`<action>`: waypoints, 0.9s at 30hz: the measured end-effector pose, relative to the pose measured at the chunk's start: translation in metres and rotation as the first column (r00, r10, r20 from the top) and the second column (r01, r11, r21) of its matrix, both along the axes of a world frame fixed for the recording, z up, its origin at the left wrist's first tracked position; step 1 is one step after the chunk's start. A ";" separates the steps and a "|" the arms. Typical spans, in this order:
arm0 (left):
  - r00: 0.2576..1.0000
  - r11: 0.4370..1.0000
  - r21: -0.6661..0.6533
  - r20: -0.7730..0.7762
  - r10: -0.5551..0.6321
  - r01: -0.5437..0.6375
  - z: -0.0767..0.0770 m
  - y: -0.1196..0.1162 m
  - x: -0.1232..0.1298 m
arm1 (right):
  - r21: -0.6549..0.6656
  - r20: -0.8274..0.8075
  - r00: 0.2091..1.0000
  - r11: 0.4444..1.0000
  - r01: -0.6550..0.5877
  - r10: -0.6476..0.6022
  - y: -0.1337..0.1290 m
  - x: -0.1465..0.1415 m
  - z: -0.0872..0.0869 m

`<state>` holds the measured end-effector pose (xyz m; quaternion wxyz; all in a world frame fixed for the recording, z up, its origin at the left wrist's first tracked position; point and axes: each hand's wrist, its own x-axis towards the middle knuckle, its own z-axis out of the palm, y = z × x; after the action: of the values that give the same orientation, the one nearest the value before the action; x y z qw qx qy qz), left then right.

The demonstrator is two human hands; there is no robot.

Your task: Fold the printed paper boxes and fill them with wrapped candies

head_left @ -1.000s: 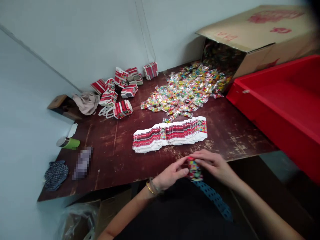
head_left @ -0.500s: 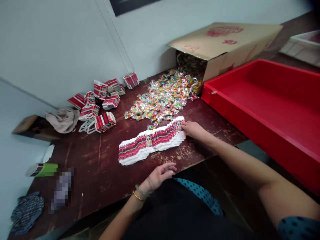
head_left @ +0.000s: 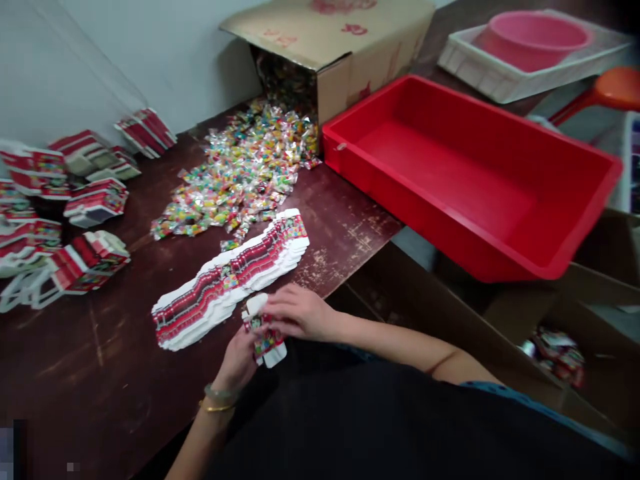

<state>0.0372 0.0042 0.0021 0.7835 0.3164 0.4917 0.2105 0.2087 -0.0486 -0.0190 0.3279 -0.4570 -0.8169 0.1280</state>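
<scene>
A small printed candy carton (head_left: 265, 340), red with colourful pictures and white end flaps, is between my two hands close to my body. My left hand (head_left: 239, 357) grips its left side. My right hand (head_left: 300, 312) closes on its upper right part, fingers across the printed face. Just beyond them, a fanned row of flat cartons (head_left: 200, 300) lies overlapping on the dark red table (head_left: 135, 380). Behind that row spreads a heap of wrapped candies (head_left: 240, 177) in clear wrappers, spilling out of a cardboard box (head_left: 335, 87).
A large red tray (head_left: 450, 167) juts past the table's edge on the right. Bundles of flat cartons (head_left: 95, 200) lie at the left. Behind the tray are a pink basin (head_left: 540, 40) in a white crate (head_left: 480, 73) and an orange scoop (head_left: 617, 90). An open carton sits below right.
My right hand has drawn a carton from the right end of the fanned row back towards me. My left hand has taken hold of it too. The view has turned right.
</scene>
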 end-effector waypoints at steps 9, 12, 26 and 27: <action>0.948 0.996 -0.021 -0.306 -0.086 0.083 0.012 -0.029 0.001 | -0.209 -0.242 0.970 0.976 -0.059 0.007 0.008 -0.005 -0.004; 0.952 0.998 0.002 -0.300 -0.066 0.070 0.011 -0.032 0.005 | -0.278 -0.231 0.973 0.956 -0.090 0.025 0.009 0.002 0.002; 0.919 0.912 0.229 -0.286 -0.272 0.341 -0.003 -0.045 -0.005 | -0.538 -0.563 0.815 0.808 -0.239 -0.134 -0.020 0.010 0.017; 0.915 0.903 0.271 -0.325 -0.240 0.333 -0.008 -0.047 -0.008 | -0.568 -0.563 0.797 0.802 -0.182 -0.218 -0.025 0.003 0.012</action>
<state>0.0296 -0.0430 -0.0055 0.6652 0.5360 0.5055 0.1213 0.2120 -0.0733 -0.0068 0.4111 -0.4791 -0.5814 0.5133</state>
